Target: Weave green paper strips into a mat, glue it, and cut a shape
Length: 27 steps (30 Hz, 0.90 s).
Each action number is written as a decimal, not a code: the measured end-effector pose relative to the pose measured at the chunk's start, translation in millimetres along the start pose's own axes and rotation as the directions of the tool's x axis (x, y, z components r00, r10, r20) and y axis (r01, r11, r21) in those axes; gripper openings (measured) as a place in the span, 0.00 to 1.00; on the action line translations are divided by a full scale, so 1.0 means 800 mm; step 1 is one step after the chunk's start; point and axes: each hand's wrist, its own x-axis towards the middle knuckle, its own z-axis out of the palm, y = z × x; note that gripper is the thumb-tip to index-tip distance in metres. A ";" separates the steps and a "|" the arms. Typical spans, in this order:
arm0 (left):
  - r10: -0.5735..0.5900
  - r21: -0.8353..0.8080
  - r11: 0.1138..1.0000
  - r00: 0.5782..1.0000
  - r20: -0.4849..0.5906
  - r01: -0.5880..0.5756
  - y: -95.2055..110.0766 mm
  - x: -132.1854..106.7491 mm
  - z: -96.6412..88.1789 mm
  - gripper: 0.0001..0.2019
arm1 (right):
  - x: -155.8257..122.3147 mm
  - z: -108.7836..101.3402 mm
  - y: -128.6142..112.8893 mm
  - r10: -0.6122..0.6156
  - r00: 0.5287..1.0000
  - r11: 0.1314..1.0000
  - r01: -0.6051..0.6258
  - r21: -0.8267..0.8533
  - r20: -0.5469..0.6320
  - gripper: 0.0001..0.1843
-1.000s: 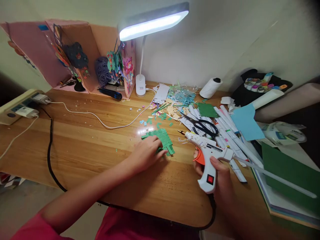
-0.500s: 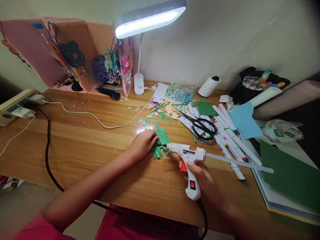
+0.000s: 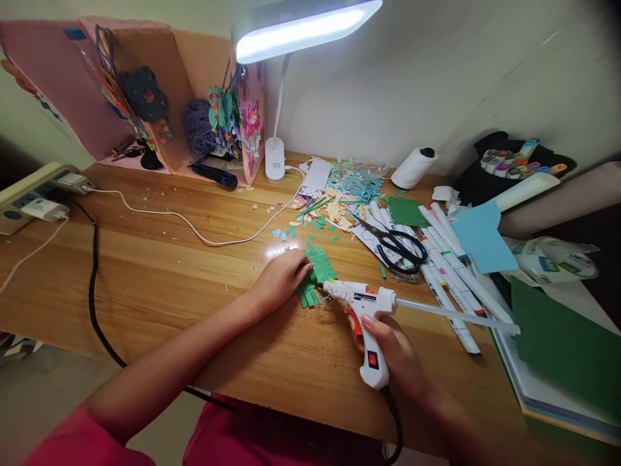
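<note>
My left hand (image 3: 280,279) rests with curled fingers on a green paper piece (image 3: 316,272) made of small overlapping strips, pressing it to the wooden desk (image 3: 160,272). My right hand (image 3: 395,353) is wrapped round the handle of a white glue gun (image 3: 366,317) with an orange trigger and a clear glue stick sticking out behind. The gun's nozzle touches the right edge of the green piece, beside my left fingertips.
Black scissors (image 3: 400,249), several white markers (image 3: 449,265), paper scraps (image 3: 334,207), blue paper (image 3: 480,236) and green card (image 3: 565,346) crowd the right. A lit desk lamp (image 3: 301,32), thread spool (image 3: 412,168), pink craft boxes (image 3: 160,110) and a power strip (image 3: 33,197) with cables line the back and left.
My right hand brought the glue gun leftward from near the scissors until its nozzle reached the green piece. My left hand shifted slightly on the green piece and stays on it.
</note>
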 end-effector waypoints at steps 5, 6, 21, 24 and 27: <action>0.013 -0.001 1.000 1.000 0.002 -0.013 0.000 -0.002 0.001 0.07 | -0.001 0.001 -0.004 0.015 1.000 1.000 -0.016 0.020 0.021 0.21; 0.015 -0.003 1.000 1.000 0.006 -0.015 0.000 -0.002 0.001 0.07 | 0.000 0.001 -0.004 0.013 1.000 1.000 -0.014 0.022 0.021 0.21; 0.017 0.011 1.000 0.995 0.095 -0.018 0.014 -0.018 0.002 0.07 | -0.006 -0.010 -0.011 0.208 0.961 0.967 -0.174 0.186 -0.184 0.21; 0.035 0.027 0.999 0.993 0.112 -0.038 0.019 -0.022 0.002 0.09 | -0.009 -0.011 -0.023 0.212 0.937 0.955 -0.139 0.260 -0.277 0.21; 0.025 0.040 0.999 0.993 0.113 -0.030 0.022 -0.024 0.003 0.12 | -0.009 -0.012 -0.028 0.194 0.930 0.947 -0.095 0.306 -0.311 0.20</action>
